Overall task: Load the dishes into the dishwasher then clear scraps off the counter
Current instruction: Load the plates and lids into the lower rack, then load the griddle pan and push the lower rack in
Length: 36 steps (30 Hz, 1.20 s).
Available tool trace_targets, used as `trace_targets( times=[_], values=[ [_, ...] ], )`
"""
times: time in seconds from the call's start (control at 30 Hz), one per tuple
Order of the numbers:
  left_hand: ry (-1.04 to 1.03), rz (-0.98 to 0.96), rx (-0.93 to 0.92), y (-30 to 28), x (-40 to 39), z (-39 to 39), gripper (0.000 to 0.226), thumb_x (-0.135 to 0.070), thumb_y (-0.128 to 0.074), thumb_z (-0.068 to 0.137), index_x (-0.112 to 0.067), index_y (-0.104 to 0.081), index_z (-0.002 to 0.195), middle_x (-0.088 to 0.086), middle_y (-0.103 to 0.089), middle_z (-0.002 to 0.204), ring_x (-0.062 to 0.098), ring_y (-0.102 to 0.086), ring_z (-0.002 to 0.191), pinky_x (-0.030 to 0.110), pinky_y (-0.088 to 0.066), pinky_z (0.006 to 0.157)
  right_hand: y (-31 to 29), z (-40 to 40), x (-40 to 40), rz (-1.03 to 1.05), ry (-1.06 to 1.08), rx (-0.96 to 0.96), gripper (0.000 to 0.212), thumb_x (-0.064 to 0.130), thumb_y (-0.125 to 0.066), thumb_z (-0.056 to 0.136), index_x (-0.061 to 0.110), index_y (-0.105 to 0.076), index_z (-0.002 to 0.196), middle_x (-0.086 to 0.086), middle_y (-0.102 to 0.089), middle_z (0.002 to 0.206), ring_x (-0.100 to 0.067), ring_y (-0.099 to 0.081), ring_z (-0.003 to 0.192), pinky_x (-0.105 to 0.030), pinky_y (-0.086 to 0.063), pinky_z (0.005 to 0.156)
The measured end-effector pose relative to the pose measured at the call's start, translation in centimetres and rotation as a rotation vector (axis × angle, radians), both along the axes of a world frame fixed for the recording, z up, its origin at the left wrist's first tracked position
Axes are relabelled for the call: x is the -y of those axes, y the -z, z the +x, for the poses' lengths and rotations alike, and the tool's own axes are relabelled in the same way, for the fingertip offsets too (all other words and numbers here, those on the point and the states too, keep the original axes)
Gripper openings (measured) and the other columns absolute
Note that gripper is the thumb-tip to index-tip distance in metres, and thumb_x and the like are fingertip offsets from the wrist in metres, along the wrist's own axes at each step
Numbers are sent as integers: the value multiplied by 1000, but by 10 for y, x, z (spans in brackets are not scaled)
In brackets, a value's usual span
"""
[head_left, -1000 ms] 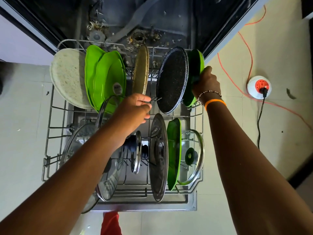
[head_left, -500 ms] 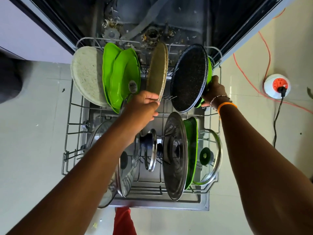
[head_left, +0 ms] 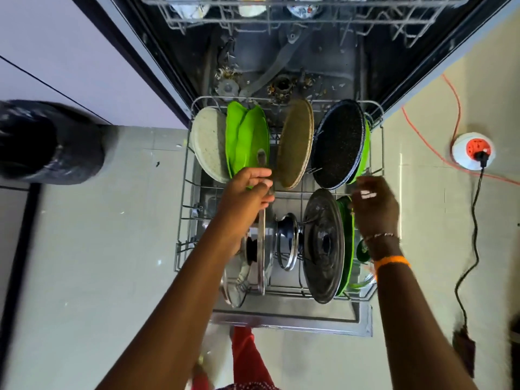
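Note:
The dishwasher's lower rack [head_left: 182,220] is pulled out below me. At its back stand a white speckled plate [head_left: 208,142], green plates [head_left: 247,136], a brown plate [head_left: 295,142], a black speckled plate [head_left: 337,144] and a green plate [head_left: 365,153] behind it. In front stand a steel-rimmed glass lid [head_left: 262,249], a small lid [head_left: 287,240], a dark steel lid [head_left: 323,246] and another green plate [head_left: 347,249]. My left hand [head_left: 247,192] grips the top rim of the glass lid. My right hand [head_left: 374,206] hovers with fingers apart over the front right of the rack, holding nothing.
The upper rack [head_left: 281,12] with cups sticks out above. Food scraps lie on the tub floor [head_left: 281,85]. A black bin bag [head_left: 42,142] stands at the left. On the floor to the right are a round socket [head_left: 474,150] with an orange cable and a black cord [head_left: 475,206].
My right hand has let go of the green plate behind the black speckled plate and pulled back toward me. My left hand stays on the glass lid's rim. The view has tilted up.

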<state>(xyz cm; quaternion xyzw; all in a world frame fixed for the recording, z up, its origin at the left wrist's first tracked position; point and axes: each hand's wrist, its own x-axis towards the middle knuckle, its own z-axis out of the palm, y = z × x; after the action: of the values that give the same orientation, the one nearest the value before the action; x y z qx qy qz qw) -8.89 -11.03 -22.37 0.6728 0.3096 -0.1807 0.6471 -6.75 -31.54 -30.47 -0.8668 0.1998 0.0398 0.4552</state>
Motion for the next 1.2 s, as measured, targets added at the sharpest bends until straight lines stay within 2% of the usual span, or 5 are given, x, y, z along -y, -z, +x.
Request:
trace_targets(
  times=[0.23,0.57,0.7,0.77,1.2],
  values=[
    [-84,-16,25,-62,-48,-62,20,1,-45,93,-5,-56,109,7,-60,92,14,-57,70,12,-50,61,-76,-70,-99,133,-205,67,15,-5,-58,80,6,-66,87,-1,-62,73,-10,-55,61,-7,-38,56],
    [-210,-48,168,-184,-118,-146,23,6,-46,91,-14,-57,88,7,-60,84,14,-55,63,18,-44,59,-209,-131,-187,189,-392,186,29,-4,-65,78,25,-62,79,-1,-66,73,-8,-60,64,-4,-39,60],
    [-224,-60,177,-228,-137,-187,16,-2,-52,89,-16,-57,86,4,-59,81,10,-54,60,15,-45,57,-250,-164,-209,276,-424,128,42,-1,-65,79,41,-63,80,7,-68,68,-7,-61,57,-29,-52,62],
    [-226,-56,203,-247,-145,-203,21,-1,-46,93,-17,-58,86,5,-59,82,10,-55,61,15,-47,60,-271,-176,-222,296,-459,136,51,-3,-64,79,48,-60,79,18,-68,71,-3,-61,53,-15,-47,53],
    [-315,84,336,-323,-212,-217,18,-12,-42,98,-15,-58,106,7,-62,105,18,-61,89,25,-50,85,-387,-166,-322,447,-677,206,28,-5,-52,86,21,-58,78,-4,-63,78,-8,-56,56,-8,-40,45]
  ],
)
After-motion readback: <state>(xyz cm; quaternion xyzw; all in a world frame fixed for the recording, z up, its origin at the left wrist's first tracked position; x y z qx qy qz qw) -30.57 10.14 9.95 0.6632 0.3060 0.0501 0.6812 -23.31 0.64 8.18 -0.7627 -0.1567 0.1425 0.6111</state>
